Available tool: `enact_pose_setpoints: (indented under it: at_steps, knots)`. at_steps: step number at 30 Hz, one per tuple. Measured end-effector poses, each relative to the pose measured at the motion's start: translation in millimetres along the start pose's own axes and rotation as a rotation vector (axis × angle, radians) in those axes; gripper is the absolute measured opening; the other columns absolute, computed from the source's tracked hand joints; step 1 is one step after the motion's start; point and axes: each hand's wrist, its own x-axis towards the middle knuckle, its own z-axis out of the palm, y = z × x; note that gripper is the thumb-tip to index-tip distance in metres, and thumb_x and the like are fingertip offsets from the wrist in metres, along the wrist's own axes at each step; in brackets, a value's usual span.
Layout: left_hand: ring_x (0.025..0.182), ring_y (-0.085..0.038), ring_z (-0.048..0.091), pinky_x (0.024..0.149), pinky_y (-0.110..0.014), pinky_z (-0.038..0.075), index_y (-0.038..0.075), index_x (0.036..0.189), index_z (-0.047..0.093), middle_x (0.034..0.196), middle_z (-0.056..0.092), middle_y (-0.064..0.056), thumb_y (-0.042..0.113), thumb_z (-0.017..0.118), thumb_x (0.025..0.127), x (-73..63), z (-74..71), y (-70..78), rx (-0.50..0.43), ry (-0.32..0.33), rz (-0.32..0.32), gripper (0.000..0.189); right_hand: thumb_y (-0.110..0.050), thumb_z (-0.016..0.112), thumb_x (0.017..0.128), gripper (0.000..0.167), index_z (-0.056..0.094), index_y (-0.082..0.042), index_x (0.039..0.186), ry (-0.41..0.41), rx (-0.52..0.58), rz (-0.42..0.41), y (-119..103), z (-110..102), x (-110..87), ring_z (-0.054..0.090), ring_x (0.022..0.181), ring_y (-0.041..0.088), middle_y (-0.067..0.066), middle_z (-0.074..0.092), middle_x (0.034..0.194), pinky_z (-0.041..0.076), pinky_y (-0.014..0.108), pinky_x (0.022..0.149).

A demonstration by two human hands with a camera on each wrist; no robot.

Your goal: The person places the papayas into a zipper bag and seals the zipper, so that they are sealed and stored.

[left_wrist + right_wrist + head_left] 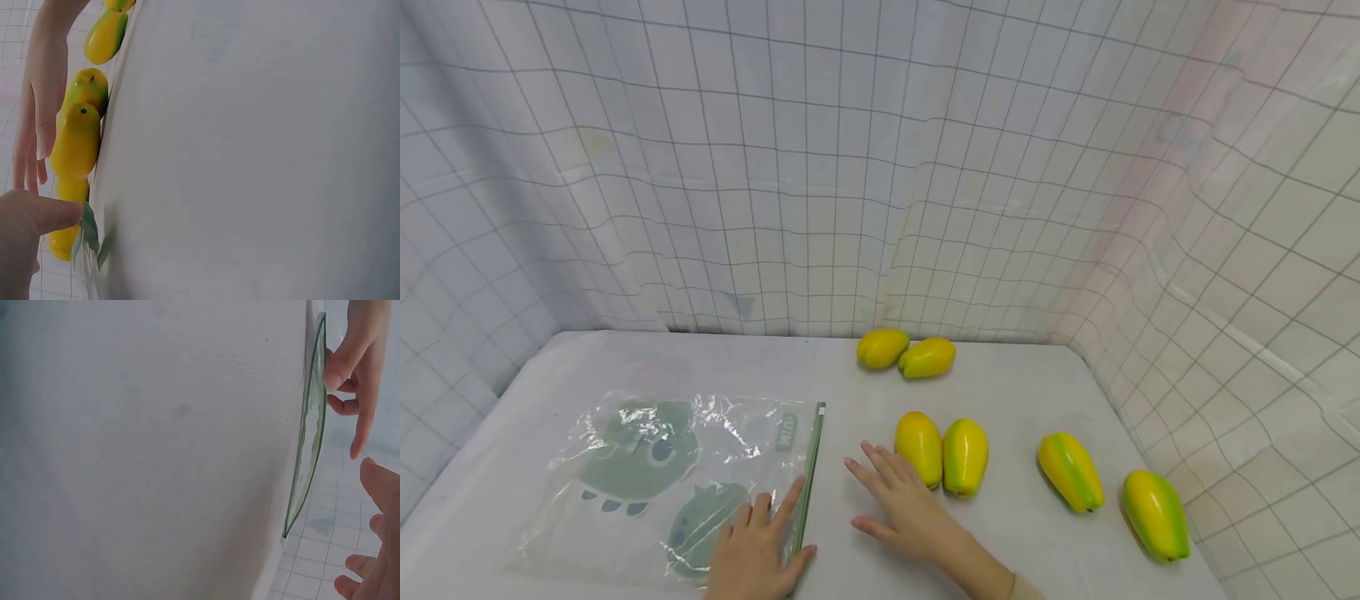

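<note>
A clear plastic zip bag [737, 433] with green cartoon prints lies flat, its green zip edge [808, 492] to the right. My left hand [752, 550] rests on the bag by that edge, fingers spread and thumb over the green strip. In the right wrist view, the bag's green mouth [323, 431] gapes slightly beside the left thumb. My right hand [902, 508] hovers low over the table between the bag and the fruit, fingers spread, holding nothing. Its fingers overlap the side of a yellow-green papaya [919, 446] in the head view. A second papaya [966, 458] lies beside that one.
Two papayas lie at the back edge, one on the left [882, 348] and one on the right [928, 358]. Further right are a papaya [1070, 472] and another papaya [1155, 515] near the table's edge. White grid-patterned curtains [820, 167] enclose the white table [760, 362].
</note>
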Motion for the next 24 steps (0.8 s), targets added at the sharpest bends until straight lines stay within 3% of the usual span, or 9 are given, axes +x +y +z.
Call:
enact_pose_setpoints:
  at_steps: [10, 20, 24]
  knots:
    - [0.075, -0.022, 0.048, 0.051, -0.037, 0.042, 0.027, 0.136, 0.041, 0.094, 0.051, -0.006, 0.052, 0.068, 0.068, -2.1, 0.2, 2.5, -0.022, -0.076, -0.024, 0.078, -0.050, 0.040, 0.092, 0.065, 0.012, -0.030, 0.147, -0.166, 0.016, -0.042, 1, 7, 14.3, 0.018, 0.137, 0.026, 0.007, 0.013, 0.152, 0.021, 0.052, 0.104]
    - [0.071, -0.021, 0.048, 0.052, -0.041, 0.043, 0.022, 0.135, 0.042, 0.086, 0.046, -0.005, 0.040, 0.066, 0.072, -3.2, 2.9, 2.3, -0.029, -0.088, -0.036, 0.070, -0.052, 0.034, 0.093, 0.062, 0.013, -0.030, 0.147, -0.277, -0.005, -0.088, 3, 20, 25.7, 0.016, 0.138, 0.024, 0.005, 0.013, 0.152, 0.022, 0.049, 0.105]
    - [0.074, -0.023, 0.051, 0.057, -0.047, 0.045, 0.023, 0.135, 0.042, 0.085, 0.047, -0.004, 0.035, 0.064, 0.075, -3.2, 3.7, 4.2, -0.041, -0.129, -0.050, 0.065, -0.053, 0.031, 0.093, 0.062, 0.011, -0.031, 0.147, -0.318, -0.024, -0.102, 4, 23, 30.7, 0.014, 0.139, 0.022, 0.002, 0.011, 0.153, 0.022, 0.048, 0.106]
